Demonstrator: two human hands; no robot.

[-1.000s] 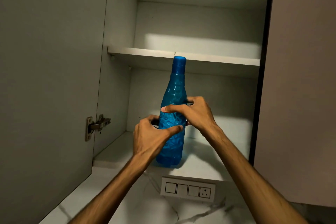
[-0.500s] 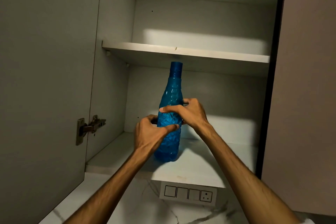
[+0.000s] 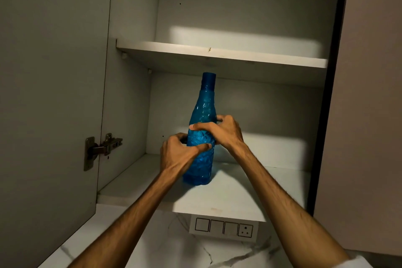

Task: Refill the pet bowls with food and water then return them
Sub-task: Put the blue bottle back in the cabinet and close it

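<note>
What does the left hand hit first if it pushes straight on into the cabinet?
The blue bottle, which the left hand already grips. Past it, probably the cabinet back wall; depth is unclear.

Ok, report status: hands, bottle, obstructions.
Left hand and right hand both grip blue bottle. Bottle upright on lower cabinet shelf. Nothing blocking it.

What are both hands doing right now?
Left hand: closed round the lower body of the blue bottle.
Right hand: closed round the same bottle, higher up.

The left hand [image 3: 178, 154] hides part of the blue bottle's [image 3: 202, 119] lower body.
</note>
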